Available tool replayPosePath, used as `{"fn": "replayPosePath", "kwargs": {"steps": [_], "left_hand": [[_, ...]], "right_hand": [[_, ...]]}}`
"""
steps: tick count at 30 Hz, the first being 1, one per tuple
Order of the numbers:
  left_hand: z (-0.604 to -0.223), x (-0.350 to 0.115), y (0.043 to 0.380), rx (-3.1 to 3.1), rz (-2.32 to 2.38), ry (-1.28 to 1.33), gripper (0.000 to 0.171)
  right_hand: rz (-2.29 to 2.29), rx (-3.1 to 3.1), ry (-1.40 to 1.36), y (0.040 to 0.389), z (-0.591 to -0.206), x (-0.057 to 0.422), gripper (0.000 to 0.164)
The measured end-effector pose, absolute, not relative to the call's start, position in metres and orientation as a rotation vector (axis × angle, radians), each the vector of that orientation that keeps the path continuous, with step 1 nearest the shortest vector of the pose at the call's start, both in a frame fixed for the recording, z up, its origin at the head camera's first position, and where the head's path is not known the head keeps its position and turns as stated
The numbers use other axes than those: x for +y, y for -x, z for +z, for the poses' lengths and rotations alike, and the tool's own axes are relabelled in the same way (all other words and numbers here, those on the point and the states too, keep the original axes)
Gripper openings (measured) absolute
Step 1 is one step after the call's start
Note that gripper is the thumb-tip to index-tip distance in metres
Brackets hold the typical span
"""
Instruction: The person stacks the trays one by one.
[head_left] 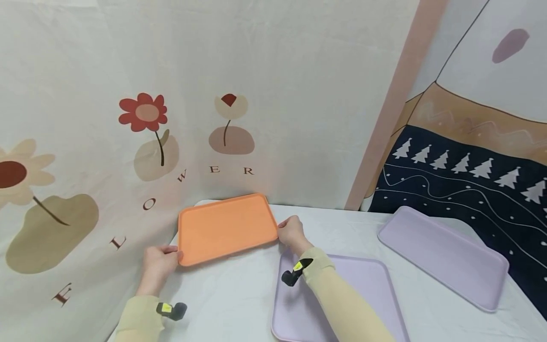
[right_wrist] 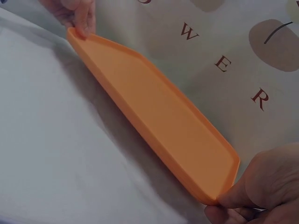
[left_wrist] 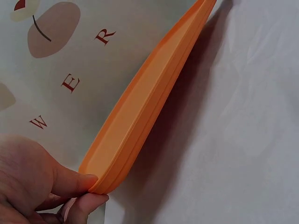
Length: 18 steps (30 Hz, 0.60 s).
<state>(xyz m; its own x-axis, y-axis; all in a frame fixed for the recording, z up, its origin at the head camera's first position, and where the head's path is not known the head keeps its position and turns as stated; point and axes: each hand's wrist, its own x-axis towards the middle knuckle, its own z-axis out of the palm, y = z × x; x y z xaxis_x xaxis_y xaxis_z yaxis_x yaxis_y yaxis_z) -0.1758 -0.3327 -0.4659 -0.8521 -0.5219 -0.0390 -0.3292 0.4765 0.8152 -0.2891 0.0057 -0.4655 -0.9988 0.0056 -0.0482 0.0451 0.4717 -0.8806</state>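
Observation:
An orange rectangular tray [head_left: 226,229] with a low raised rim is held between both hands at the table's far left. My left hand [head_left: 159,266] pinches its near left corner, thumb on the rim and fingers beneath, as the left wrist view of the tray [left_wrist: 135,121] shows. At the right end, my right hand [head_left: 294,233] pinches the other near corner of the tray [right_wrist: 159,121]. The tray's near edge is off the table, with a shadow under it. Whether its far edge touches the table I cannot tell.
A large lilac tray [head_left: 367,285] lies on the white-covered table [head_left: 218,304] under the right forearm. Farther right is a narrower lilac tray [head_left: 448,259]. A cloth backdrop [head_left: 307,95] printed with flowers and letters hangs directly behind the table.

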Motion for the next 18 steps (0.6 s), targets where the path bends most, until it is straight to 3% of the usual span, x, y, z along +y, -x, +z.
{"fn": "replayPosePath", "kwargs": {"steps": [18], "left_hand": [[-0.448,-0.325,0.171,-2.499,-1.32,-0.663,0.028]], "right_hand": [[-1.636,2.605,-0.024,0.287,-0.445,0.016,0.007]]}}
